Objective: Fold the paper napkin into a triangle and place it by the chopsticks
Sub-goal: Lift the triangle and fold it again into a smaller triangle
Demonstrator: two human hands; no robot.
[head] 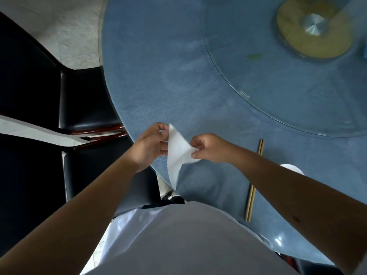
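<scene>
A person at a round blue table (151, 62) holds a white napkin (177, 153) up over the table's near edge, the left hand (150, 144) pinching its upper corner and the right hand (210, 148) pinching its right corner, fingers closed on the paper. The napkin's lower point hangs free. Chopsticks (254, 181) lie side by side on the table just right of the hands, partly hidden by the right forearm.
</scene>
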